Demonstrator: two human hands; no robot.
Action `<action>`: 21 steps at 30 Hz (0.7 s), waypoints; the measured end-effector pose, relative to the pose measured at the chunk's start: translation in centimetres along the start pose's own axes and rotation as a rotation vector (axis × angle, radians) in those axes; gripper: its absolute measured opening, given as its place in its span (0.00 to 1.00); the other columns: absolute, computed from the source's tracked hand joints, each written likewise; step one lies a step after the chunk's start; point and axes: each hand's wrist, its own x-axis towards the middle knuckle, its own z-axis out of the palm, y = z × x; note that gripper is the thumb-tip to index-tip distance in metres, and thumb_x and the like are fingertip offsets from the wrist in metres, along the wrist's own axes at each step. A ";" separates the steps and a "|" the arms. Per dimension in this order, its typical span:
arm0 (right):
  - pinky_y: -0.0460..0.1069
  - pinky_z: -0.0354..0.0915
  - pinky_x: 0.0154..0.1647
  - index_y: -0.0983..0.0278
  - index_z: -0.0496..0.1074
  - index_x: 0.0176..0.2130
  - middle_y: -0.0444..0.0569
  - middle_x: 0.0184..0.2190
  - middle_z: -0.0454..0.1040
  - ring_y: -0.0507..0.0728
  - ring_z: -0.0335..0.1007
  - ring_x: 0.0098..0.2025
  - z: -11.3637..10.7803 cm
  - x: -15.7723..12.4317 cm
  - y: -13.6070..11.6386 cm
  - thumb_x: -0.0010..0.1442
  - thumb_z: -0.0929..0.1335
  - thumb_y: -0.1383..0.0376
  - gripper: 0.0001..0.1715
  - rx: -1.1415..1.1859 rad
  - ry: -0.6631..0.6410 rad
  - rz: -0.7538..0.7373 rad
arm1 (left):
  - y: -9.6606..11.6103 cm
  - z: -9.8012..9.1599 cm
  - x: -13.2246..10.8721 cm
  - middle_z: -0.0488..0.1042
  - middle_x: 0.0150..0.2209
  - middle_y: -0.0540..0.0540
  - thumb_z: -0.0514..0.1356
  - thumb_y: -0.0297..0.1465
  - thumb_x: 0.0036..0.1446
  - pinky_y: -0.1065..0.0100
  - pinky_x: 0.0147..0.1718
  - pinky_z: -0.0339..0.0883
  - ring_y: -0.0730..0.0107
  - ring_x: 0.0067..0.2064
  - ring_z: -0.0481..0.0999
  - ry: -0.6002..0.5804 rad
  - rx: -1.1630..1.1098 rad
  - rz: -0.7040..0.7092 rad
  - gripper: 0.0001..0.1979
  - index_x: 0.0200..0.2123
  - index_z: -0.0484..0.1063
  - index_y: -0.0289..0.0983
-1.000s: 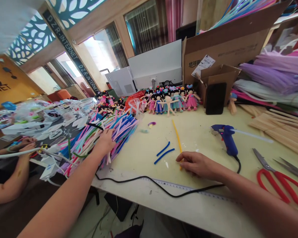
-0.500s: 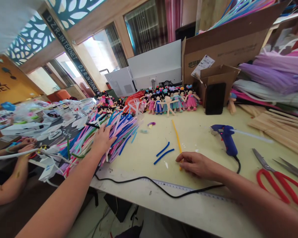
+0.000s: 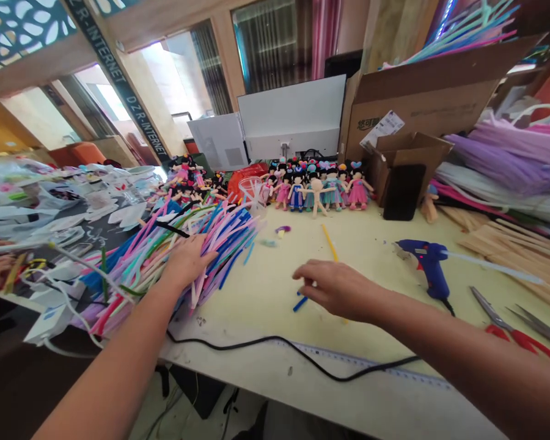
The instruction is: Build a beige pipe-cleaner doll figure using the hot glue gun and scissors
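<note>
My left hand (image 3: 190, 260) lies with its fingers apart on a big bundle of coloured pipe cleaners (image 3: 229, 238) at the left of the table. Over the yellow-green table top my right hand (image 3: 332, 287) hovers, its fingers bent; whether anything is between them is hidden. A yellow pipe cleaner (image 3: 329, 241) runs beneath it, partly covered. Short blue pieces (image 3: 299, 304) show below its fingertips, mostly hidden by the hand.
A blue glue gun (image 3: 426, 263) and red-handled scissors (image 3: 495, 315) lie at the right. Small dolls (image 3: 297, 192) stand at the back beside a black phone (image 3: 404, 192). A black cable (image 3: 275, 337) crosses the front. At the far left is another person's hand.
My right hand has moved left and off the lower end of the yellow pipe cleaner to above the blue pieces. The view has turned a little to the right. My left hand stays on the bundle.
</note>
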 end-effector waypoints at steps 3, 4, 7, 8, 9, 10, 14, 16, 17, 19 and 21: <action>0.55 0.66 0.47 0.63 0.70 0.54 0.57 0.54 0.71 0.63 0.70 0.52 1.1 6.1 -1.9 0.65 0.64 0.67 0.18 -0.250 0.015 -0.117 | -0.9 0.4 0.3 0.74 0.56 0.37 0.52 0.41 0.60 0.55 0.55 0.63 0.48 0.57 0.71 -0.004 -0.074 -0.032 0.24 0.55 0.69 0.35; 0.55 0.66 0.47 0.64 0.69 0.54 0.58 0.54 0.71 0.63 0.69 0.52 1.7 8.1 -2.1 0.64 0.64 0.69 0.18 -0.324 0.006 -0.136 | -1.1 0.6 0.4 0.74 0.56 0.37 0.53 0.41 0.60 0.56 0.55 0.63 0.49 0.57 0.71 -0.009 -0.102 -0.038 0.24 0.55 0.69 0.36; 0.55 0.67 0.47 0.65 0.66 0.57 0.58 0.54 0.71 0.63 0.68 0.51 3.2 13.2 -2.2 0.64 0.63 0.72 0.22 -0.476 -0.015 -0.181 | -1.4 0.9 0.4 0.73 0.56 0.38 0.54 0.41 0.59 0.57 0.56 0.62 0.49 0.57 0.70 -0.011 -0.177 -0.058 0.25 0.56 0.69 0.34; 0.55 0.67 0.47 0.65 0.66 0.57 0.58 0.54 0.71 0.63 0.68 0.51 3.6 14.5 -2.1 0.64 0.63 0.72 0.22 -0.495 -0.022 -0.180 | -1.5 0.9 0.4 0.74 0.56 0.38 0.54 0.41 0.59 0.57 0.56 0.62 0.49 0.57 0.70 -0.012 -0.202 -0.065 0.25 0.56 0.69 0.34; 0.55 0.68 0.46 0.66 0.67 0.56 0.58 0.54 0.71 0.63 0.68 0.51 3.8 15.5 -1.9 0.64 0.63 0.73 0.21 -0.509 -0.029 -0.175 | -1.5 1.0 0.3 0.73 0.57 0.38 0.55 0.41 0.58 0.56 0.57 0.62 0.49 0.58 0.70 -0.013 -0.227 -0.068 0.25 0.56 0.69 0.34; 0.55 0.68 0.46 0.66 0.68 0.55 0.58 0.54 0.71 0.63 0.68 0.51 4.0 16.3 -1.8 0.64 0.62 0.73 0.20 -0.517 -0.036 -0.166 | -1.6 1.1 0.3 0.73 0.57 0.38 0.56 0.41 0.58 0.56 0.57 0.62 0.49 0.58 0.70 -0.014 -0.248 -0.071 0.25 0.56 0.69 0.34; 0.53 0.69 0.44 0.66 0.70 0.52 0.58 0.52 0.72 0.63 0.68 0.51 4.3 18.2 -1.5 0.65 0.61 0.74 0.18 -0.537 -0.060 -0.139 | -1.8 1.5 0.2 0.73 0.57 0.40 0.58 0.40 0.56 0.55 0.59 0.61 0.49 0.59 0.69 0.001 -0.303 -0.073 0.24 0.54 0.71 0.37; 0.53 0.69 0.42 0.66 0.70 0.52 0.59 0.51 0.72 0.63 0.69 0.51 4.3 18.8 -1.6 0.65 0.60 0.74 0.18 -0.542 -0.069 -0.137 | -1.9 1.6 0.2 0.74 0.57 0.41 0.58 0.41 0.56 0.55 0.58 0.61 0.49 0.59 0.69 0.010 -0.315 -0.076 0.24 0.54 0.71 0.37; 0.53 0.69 0.41 0.66 0.70 0.52 0.60 0.51 0.72 0.63 0.69 0.51 4.3 19.1 -1.7 0.65 0.60 0.74 0.18 -0.544 -0.071 -0.141 | -2.0 1.6 0.2 0.74 0.57 0.41 0.58 0.41 0.56 0.55 0.58 0.61 0.49 0.59 0.69 0.009 -0.320 -0.079 0.24 0.54 0.71 0.37; 0.53 0.69 0.41 0.66 0.71 0.51 0.60 0.51 0.71 0.64 0.68 0.51 4.2 19.6 -1.8 0.65 0.60 0.74 0.18 -0.548 -0.073 -0.157 | -2.0 1.6 0.2 0.73 0.58 0.41 0.58 0.41 0.56 0.54 0.59 0.61 0.48 0.60 0.68 0.006 -0.331 -0.083 0.25 0.54 0.71 0.37; 0.54 0.68 0.42 0.66 0.72 0.49 0.60 0.51 0.71 0.64 0.67 0.51 4.0 19.8 -2.0 0.65 0.60 0.74 0.17 -0.553 -0.078 -0.191 | -2.1 1.6 0.2 0.72 0.58 0.40 0.59 0.41 0.56 0.54 0.60 0.60 0.48 0.61 0.67 0.004 -0.343 -0.083 0.26 0.55 0.70 0.36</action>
